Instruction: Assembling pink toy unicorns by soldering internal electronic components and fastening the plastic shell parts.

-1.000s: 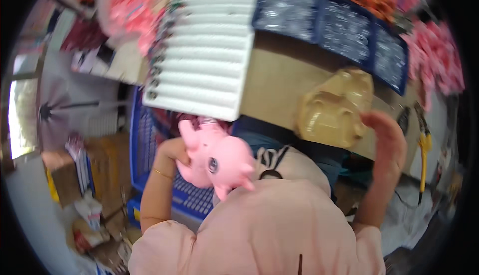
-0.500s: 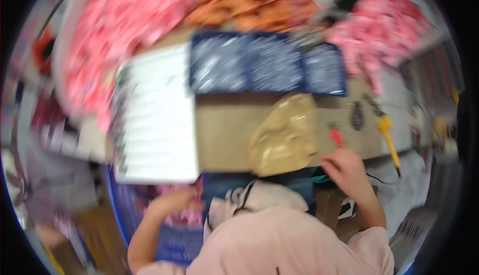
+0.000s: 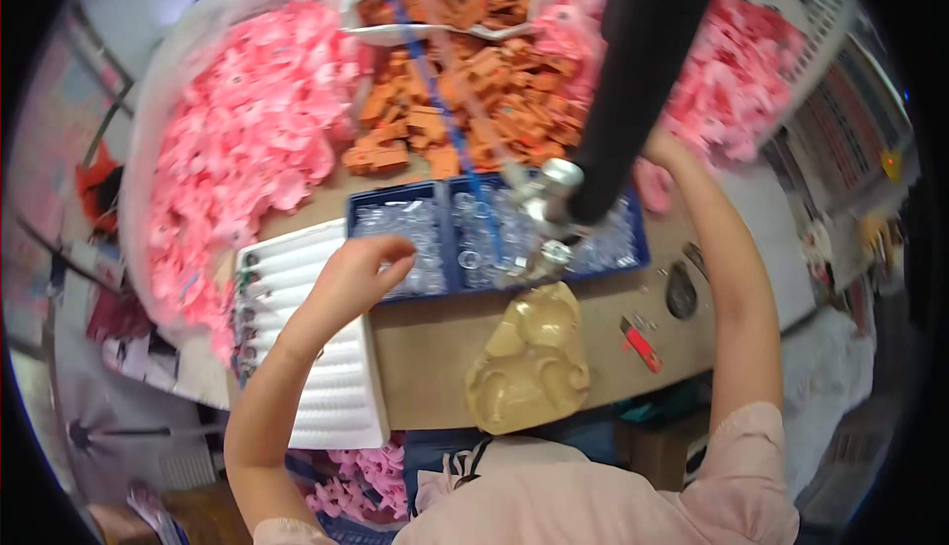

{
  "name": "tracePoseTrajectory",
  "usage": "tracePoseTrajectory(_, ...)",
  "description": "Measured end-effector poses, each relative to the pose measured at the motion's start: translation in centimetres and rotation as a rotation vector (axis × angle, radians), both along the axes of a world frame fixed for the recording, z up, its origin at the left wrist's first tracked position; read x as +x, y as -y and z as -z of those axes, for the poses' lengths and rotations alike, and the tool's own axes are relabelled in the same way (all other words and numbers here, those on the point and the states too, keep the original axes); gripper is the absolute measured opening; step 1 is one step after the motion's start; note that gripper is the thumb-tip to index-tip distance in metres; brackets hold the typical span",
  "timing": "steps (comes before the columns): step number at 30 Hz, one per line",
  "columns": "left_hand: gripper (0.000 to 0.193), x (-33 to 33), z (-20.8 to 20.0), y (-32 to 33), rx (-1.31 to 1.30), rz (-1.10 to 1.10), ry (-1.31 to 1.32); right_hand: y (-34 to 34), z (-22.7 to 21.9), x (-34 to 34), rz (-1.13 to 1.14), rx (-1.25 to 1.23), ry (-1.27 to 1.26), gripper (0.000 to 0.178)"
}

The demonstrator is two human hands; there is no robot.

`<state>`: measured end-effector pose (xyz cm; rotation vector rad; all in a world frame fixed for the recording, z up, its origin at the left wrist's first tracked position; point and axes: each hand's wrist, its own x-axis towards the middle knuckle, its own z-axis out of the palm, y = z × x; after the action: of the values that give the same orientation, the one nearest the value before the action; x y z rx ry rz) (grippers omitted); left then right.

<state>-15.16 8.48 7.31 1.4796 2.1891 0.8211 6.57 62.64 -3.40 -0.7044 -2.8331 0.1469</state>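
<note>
Three blue plastic trays of small clear glossy pieces, directly under the left hand, fingers curled loosely over the leftmost heap, nothing visibly gripped. Right hand reaching far into a pink toy pile, grip hidden, cannot tell. Nearer: one ridged white tray, one tan moulded form.

The left hand reaches with curled fingers into the blue tray of clear round parts, just beside a white ribbed tray. The right hand stretches far right to a pile of pink pieces, partly hidden behind a black pole. A tan mould lies near on the brown surface.
</note>
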Motion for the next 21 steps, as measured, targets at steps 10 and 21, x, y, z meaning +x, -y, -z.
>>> tracePoseTrajectory(10,0.041,-17.4,7.3,-10.2,0.113,-0.355,-0.638,3.1,0.4,-3.4,-0.073,-0.203,-0.205,0.032)
tracePoseTrajectory(21,0.035,-12.8,3.5,-7.0,0.243,-0.438,-0.662,11.1,-14.1,0.6,0.144,0.743,-0.291,0.017)
